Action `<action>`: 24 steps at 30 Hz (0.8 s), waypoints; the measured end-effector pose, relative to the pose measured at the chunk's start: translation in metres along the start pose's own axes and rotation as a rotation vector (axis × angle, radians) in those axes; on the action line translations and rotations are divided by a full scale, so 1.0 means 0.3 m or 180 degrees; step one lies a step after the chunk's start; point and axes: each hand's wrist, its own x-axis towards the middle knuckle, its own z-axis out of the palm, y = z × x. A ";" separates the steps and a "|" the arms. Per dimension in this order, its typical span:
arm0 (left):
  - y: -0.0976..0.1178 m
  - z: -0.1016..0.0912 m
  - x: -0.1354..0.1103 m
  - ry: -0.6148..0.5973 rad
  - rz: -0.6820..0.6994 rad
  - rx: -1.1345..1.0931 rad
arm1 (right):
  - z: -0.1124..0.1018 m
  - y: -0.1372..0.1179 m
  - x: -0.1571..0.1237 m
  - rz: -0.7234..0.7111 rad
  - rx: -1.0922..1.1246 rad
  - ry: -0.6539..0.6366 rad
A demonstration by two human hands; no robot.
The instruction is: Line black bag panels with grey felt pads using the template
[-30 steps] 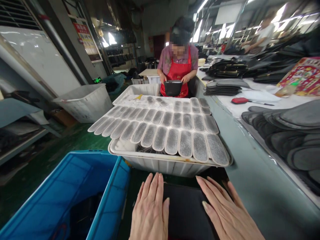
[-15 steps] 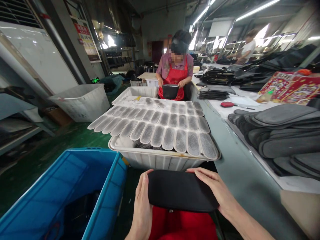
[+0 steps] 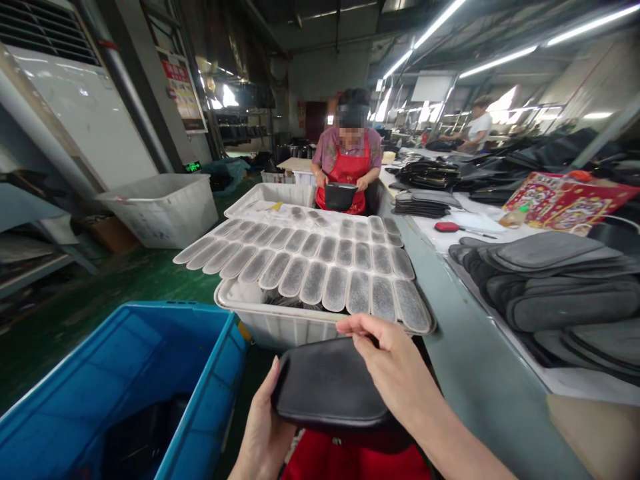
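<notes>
In front of my red apron is a black, leather-like pouch [image 3: 330, 387] with rounded corners, its smooth face turned up towards me. My left hand [image 3: 267, 420] grips its left end, thumb at the upper corner and the other fingers underneath. Over the upper right corner lies my right hand [image 3: 393, 363], fingers bent and drawn together at the far edge; its fingertips partly hide one another. Just beyond the pouch, several grey oval pieces with pale rims [image 3: 313, 283] lie in overlapping rows across a white plastic bin [image 3: 280, 327].
A blue bin [image 3: 220, 360] with dark items inside stands at my left. Stacked grey-black panels [image 3: 550, 300] and a red-handled tool [image 3: 445, 227] lie on the right-hand table [image 3: 480, 360]. Opposite, a co-worker in a red apron [image 3: 347, 170] holds a similar black piece [image 3: 340, 197].
The pouch has turned and tilted, showing more of its depth. My right hand has moved left from its right end onto the upper edge. My left hand has shifted slightly left and lower.
</notes>
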 end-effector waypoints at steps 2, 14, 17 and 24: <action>0.007 -0.017 0.024 -0.0149 -0.0066 0.0000 | 0.025 -0.021 0.000 0.0029 -0.0224 0.0003; 0.034 0.055 0.054 -0.0044 -0.0315 0.0354 | -0.035 -0.038 0.112 -0.0065 0.0265 -0.0733; 0.035 0.049 0.035 0.0036 -0.0411 0.0458 | -0.088 -0.002 0.151 -0.0224 0.0639 -0.1785; 0.043 -0.044 0.050 0.0035 0.0298 0.0569 | -0.070 0.004 0.157 -0.0350 0.0546 -0.2621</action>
